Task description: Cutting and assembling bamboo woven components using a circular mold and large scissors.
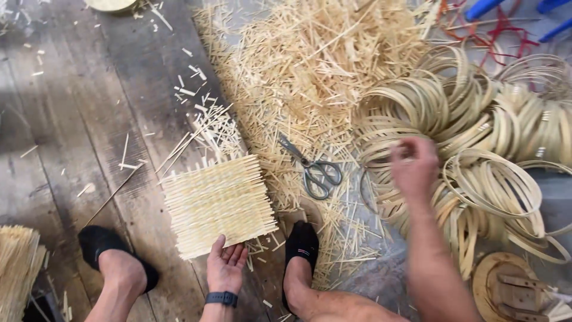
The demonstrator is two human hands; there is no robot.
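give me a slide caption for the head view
Left hand steadies a woven bamboo mat on the plank floor as the right hand reaches into piled bamboo hoops, scissors between.

One camera only, and it sat on the person's head, tipped steeply down over their own knees and feet onto the wooden floor (71, 137). It hung close enough that the forearms rose straight out of the bottom edge, while the far side of the frame reached just past the heap of bamboo hoops (476, 131) at right. No second view shared any of it.
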